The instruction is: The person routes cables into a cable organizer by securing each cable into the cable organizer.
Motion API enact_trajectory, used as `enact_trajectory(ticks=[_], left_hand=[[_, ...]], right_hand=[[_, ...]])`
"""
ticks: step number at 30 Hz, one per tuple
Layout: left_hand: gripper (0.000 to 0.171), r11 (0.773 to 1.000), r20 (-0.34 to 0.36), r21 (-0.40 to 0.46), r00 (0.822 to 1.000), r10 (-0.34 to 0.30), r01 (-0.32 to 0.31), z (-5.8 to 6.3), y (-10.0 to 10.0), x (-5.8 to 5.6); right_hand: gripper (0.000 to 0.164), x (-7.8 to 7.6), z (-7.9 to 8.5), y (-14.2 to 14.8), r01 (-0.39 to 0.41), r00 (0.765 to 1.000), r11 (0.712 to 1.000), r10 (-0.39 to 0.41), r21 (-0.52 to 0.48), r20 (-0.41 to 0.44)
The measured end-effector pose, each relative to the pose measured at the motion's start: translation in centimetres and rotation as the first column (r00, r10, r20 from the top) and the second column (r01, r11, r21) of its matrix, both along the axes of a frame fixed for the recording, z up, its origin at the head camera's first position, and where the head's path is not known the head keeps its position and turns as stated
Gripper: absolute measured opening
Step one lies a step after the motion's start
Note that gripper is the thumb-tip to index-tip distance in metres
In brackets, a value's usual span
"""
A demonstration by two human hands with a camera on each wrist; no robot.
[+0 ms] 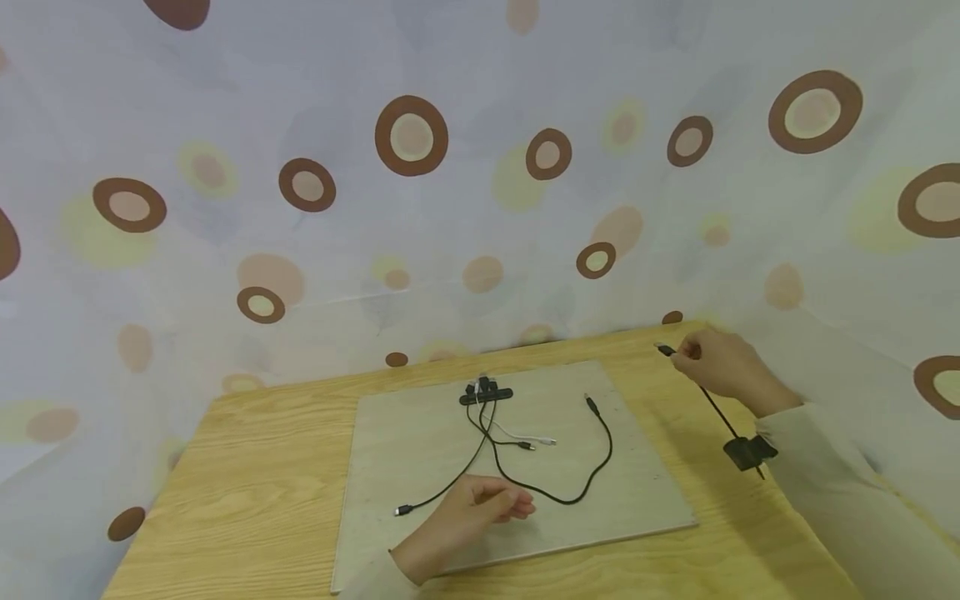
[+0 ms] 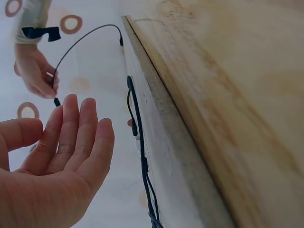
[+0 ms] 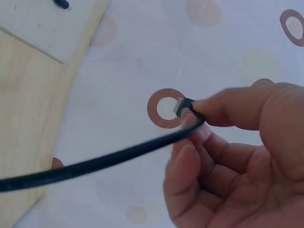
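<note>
My right hand [image 1: 723,362] is raised past the board's right side, pinching a black USB cable [image 1: 716,410] just behind its plug [image 1: 664,350]. In the right wrist view, the metal-tipped plug [image 3: 184,106] sticks out between thumb and fingertips, and the cord [image 3: 104,164] runs away to the left. My left hand [image 1: 480,510] hovers over the board's front part with relaxed, slightly bent fingers and holds nothing. Near it lie a long curved black cable [image 1: 577,500] and a shorter black cable's plug [image 1: 403,509]. A black cable holder [image 1: 486,397] stands at the board's back.
The pale board [image 1: 637,508] lies on a wooden table [image 1: 262,475]. Several cables run through the holder, among them a white one [image 1: 546,441]. A dotted cloth [image 1: 480,208] hangs behind and at the sides. A black strap [image 1: 748,452] sits at my right wrist.
</note>
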State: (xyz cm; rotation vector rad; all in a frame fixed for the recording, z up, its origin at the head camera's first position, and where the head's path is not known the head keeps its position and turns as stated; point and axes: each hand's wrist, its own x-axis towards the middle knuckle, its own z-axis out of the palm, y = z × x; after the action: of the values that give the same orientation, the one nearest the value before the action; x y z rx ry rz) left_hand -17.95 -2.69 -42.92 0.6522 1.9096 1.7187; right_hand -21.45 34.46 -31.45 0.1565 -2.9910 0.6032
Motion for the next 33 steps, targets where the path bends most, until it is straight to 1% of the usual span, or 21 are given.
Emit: enact_trajectory(ticks=[2, 6, 9, 11, 12, 14, 16, 19, 23, 28, 29, 31, 33], left_hand=[[0.031, 1.0, 0.005, -0.002, 1.0, 0.003, -0.003, 0.0, -0.1, 0.0], [0.032, 1.0, 0.015, -0.004, 1.0, 0.009, -0.009, -0.1, -0.1, -0.1], [0.03, 1.0, 0.023, -0.009, 1.0, 0.018, -0.018, -0.2, 0.0, -0.2], [0.03, 1.0, 0.023, -0.012, 1.0, 0.02, -0.02, -0.2, 0.0, -0.2], [0.03, 1.0, 0.023, -0.011, 1.0, 0.02, -0.02, -0.2, 0.0, -0.2], [0.03, 1.0, 0.018, -0.013, 1.0, 0.017, -0.017, -0.1, 0.0, -0.2], [0.029, 1.0, 0.015, -0.016, 1.0, 0.017, -0.017, -0.1, 0.0, -0.2], [0.028, 1.0, 0.008, -0.022, 1.0, 0.018, -0.018, -0.1, 0.0, -0.3], [0.028, 0.999, 0.002, -0.027, 1.0, 0.02, -0.02, 0.0, 0.0, -0.3], [0.029, 0.999, 0.002, -0.038, 1.0, 0.026, -0.026, 0.0, 0.0, -0.4], [0.029, 0.999, 0.002, -0.039, 1.0, 0.028, -0.028, -0.1, 0.0, -0.4], [0.03, 0.999, 0.0, -0.038, 1.0, 0.03, -0.029, -0.1, 0.0, -0.4], [0.03, 0.999, 0.002, -0.034, 0.999, 0.033, -0.033, -0.2, -0.1, -0.4]], right_hand=[[0.027, 0.5, 0.2, -0.2, 0.012, 0.998, 1.0, -0.011, 0.015, -0.062], [0.026, 1.0, 0.3, -0.4, 0.012, 0.988, 1.0, -0.011, 0.007, -0.155], [0.025, 1.3, 0.3, -0.5, 0.011, 0.973, 1.0, -0.011, -0.001, -0.231], [0.024, 1.4, 0.2, -0.5, 0.022, 0.958, 1.0, -0.025, -0.01, -0.286], [0.023, 1.5, 0.1, -0.6, 0.03, 0.948, 0.999, -0.033, -0.016, -0.317], [0.021, 1.6, -0.1, -0.7, 0.039, 0.921, 0.999, -0.047, -0.03, -0.387], [0.018, 1.7, -0.2, -0.9, 0.04, 0.886, 0.998, -0.058, -0.048, -0.46], [0.016, 1.8, -0.3, -1.1, 0.037, 0.834, 0.996, -0.072, -0.075, -0.546], [0.018, 1.8, -0.4, -1.4, 0.062, 0.782, 0.988, -0.138, -0.144, -0.608], [0.018, 1.9, -0.6, -1.8, 0.074, 0.699, 0.97, -0.215, -0.231, -0.682], [0.018, 1.9, -0.6, -1.9, 0.071, 0.689, 0.967, -0.225, -0.245, -0.689], [0.018, 1.9, -0.7, -2.2, 0.064, 0.68, 0.957, -0.249, -0.282, -0.69], [0.018, 1.9, -0.8, -2.4, 0.055, 0.689, 0.946, -0.268, -0.32, -0.674]])
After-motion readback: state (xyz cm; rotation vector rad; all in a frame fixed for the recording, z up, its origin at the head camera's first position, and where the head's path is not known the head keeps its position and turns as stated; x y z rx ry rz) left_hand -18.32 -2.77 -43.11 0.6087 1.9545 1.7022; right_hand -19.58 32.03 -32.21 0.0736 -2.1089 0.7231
